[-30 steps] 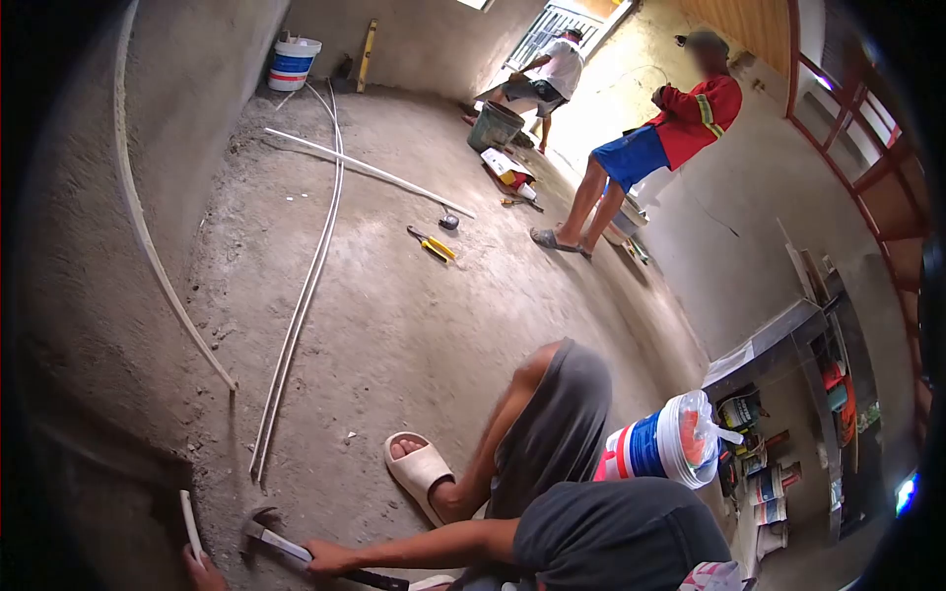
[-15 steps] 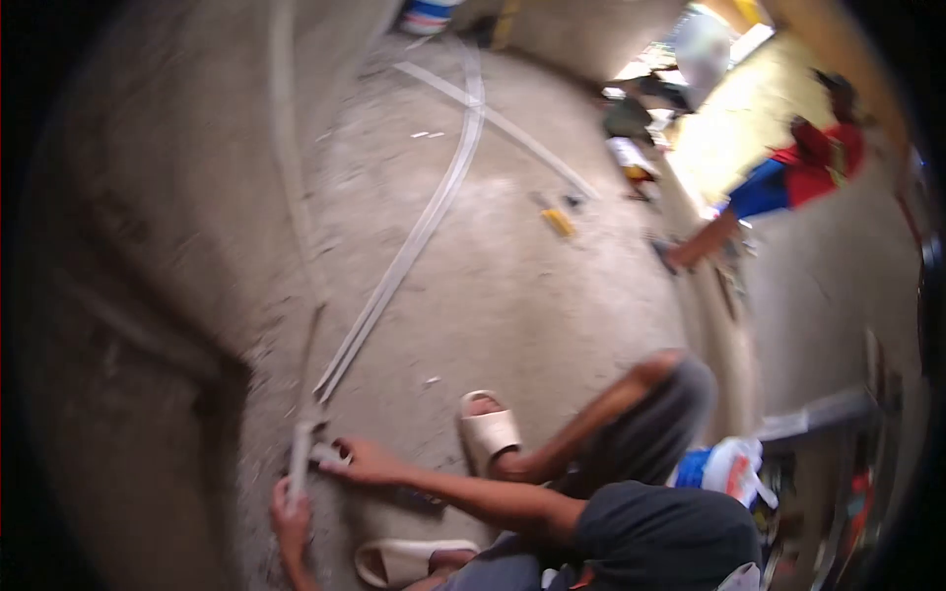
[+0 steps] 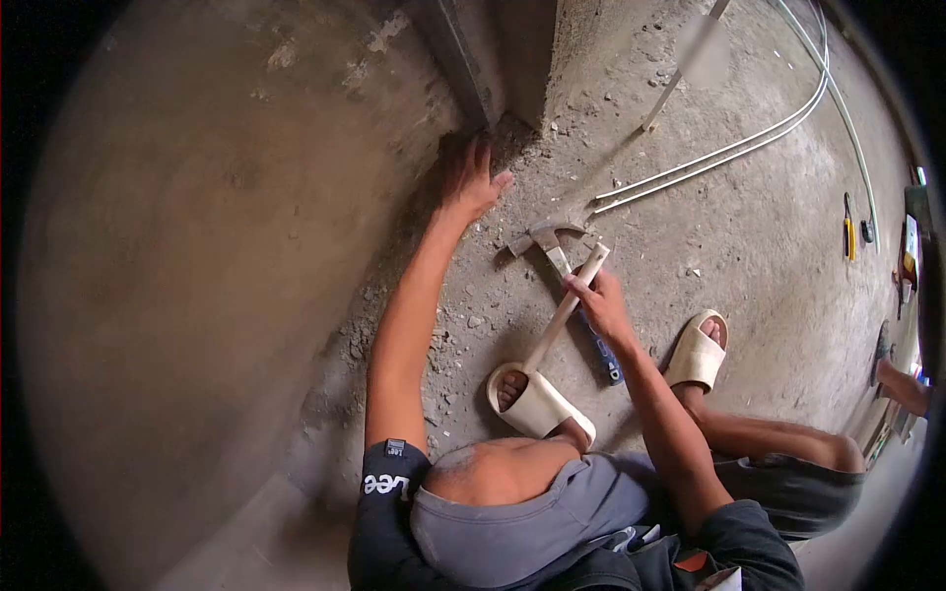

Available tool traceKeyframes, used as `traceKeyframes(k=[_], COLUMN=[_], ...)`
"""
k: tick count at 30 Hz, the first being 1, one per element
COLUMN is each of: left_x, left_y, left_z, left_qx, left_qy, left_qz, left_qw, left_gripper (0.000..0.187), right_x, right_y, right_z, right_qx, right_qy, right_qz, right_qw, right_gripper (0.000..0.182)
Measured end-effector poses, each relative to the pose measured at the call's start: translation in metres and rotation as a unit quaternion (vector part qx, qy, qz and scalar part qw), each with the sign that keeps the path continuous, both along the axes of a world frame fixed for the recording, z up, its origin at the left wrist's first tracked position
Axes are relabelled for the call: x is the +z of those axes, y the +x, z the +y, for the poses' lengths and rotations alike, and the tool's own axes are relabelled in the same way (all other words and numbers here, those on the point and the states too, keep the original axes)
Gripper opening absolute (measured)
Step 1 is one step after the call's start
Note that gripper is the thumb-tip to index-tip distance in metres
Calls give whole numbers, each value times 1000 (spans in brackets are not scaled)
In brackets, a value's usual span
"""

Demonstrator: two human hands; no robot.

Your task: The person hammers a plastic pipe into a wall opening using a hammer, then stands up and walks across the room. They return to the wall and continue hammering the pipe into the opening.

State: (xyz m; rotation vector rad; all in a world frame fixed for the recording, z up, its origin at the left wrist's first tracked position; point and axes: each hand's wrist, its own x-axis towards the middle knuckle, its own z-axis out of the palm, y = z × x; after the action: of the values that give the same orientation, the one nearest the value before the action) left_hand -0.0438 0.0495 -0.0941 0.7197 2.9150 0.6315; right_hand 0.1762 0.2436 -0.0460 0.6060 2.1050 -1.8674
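Note:
My left hand (image 3: pixel 475 184) reaches to the foot of the wall beside a dark upright strip (image 3: pixel 461 64). Its fingers are stretched out and the thumb stands apart, with nothing seen in it. My right hand (image 3: pixel 601 300) is closed around a short pale strip (image 3: pixel 554 330), which slants from a holed upper end down to the sandal on my foot. Behind that strip a claw hammer (image 3: pixel 552 246) lies on the floor, its steel head toward the wall. The hammer's blue and black handle (image 3: pixel 602 352) passes partly under my right hand.
Long thin white strips (image 3: pixel 724 156) lie curved across the rough concrete floor. A yellow cutter knife (image 3: pixel 848 229) and a small dark object (image 3: pixel 867 231) rest at the right. Rubble (image 3: pixel 476 320) litters the wall's base. Another person's leg (image 3: pixel 902 386) shows at the right edge.
The view has swung toward the wall and nearer the floor. My left hand has let go of a pale strip and moved to the wall's foot. My right hand now grips a strip.

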Motion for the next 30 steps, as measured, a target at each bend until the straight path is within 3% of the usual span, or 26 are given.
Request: traceKeyframes(k=[3,7,9,10,12,13,14,15,16,17,18,19,20,22,23,25,26,27,28,30], left_x=[-12,-12,16,38,71,53,12,-12,1,31,58,83,101,109,111,112,111,109,107,107], left_y=[-13,-5,-11,-15,-23,-19,-10,-6,-3,7,23,47,76,126,139,155,155,152,149,137], left_z=[-12,-11,7,14,20,9,-9,-21,-21,-20,-18,-16,-17,-21,-23,-30,-36,-44,-51,-59], left_qx=[9,3,47,44,95,93,43,-11,-16,21,58,20,-19,-69,-70,35,34,80,127,142], left_qy=[-48,-108,-211,-213,-109,-114,-155,-187,-188,-10,166,165,163,80,74,3,-4,-12,-19,-2], left_qz=[74,126,-114,-115,-215,-212,-13,186,187,-22,-232,-185,-139,-216,-220,-313,-315,-251,-184,-192], left_qw=[996,986,970,969,966,966,987,964,964,1000,957,968,977,971,970,949,948,965,974,971], left_gripper=[76,79,85,85,78,78,72,67,67,66,66,66,65,53,53,42,42,39,36,37], right_x=[3,8,8,3,2,1,4,9,13,16,18,19,20,15,14,26,27,30,37,-6], right_y=[-5,-7,-7,-5,-5,-7,-8,-10,-13,-15,-17,-22,-28,-45,-53,-59,-57,-55,-44,-9], right_z=[-4,-9,-8,-9,-8,-9,-11,-13,-15,-16,-18,-21,-25,-34,-40,-46,-45,-43,-34,-18], right_qx=[39,6,-6,-35,-37,-37,-40,-47,-57,-64,-86,-107,-133,-124,-109,-92,-21,52,91,160], right_qy=[6,-16,-30,-28,-37,-44,-49,-51,-52,-54,-22,9,-39,-53,-64,-104,61,225,322,418], right_qz=[-1,14,-2,15,8,6,5,21,38,37,44,51,55,62,74,66,120,170,190,146], right_qw=[999,1000,1000,999,999,998,998,997,996,996,995,993,989,989,989,988,991,958,923,882], right_gripper=[33,34,34,33,32,32,32,31,30,30,32,33,34,34,34,34,37,40,47,29])
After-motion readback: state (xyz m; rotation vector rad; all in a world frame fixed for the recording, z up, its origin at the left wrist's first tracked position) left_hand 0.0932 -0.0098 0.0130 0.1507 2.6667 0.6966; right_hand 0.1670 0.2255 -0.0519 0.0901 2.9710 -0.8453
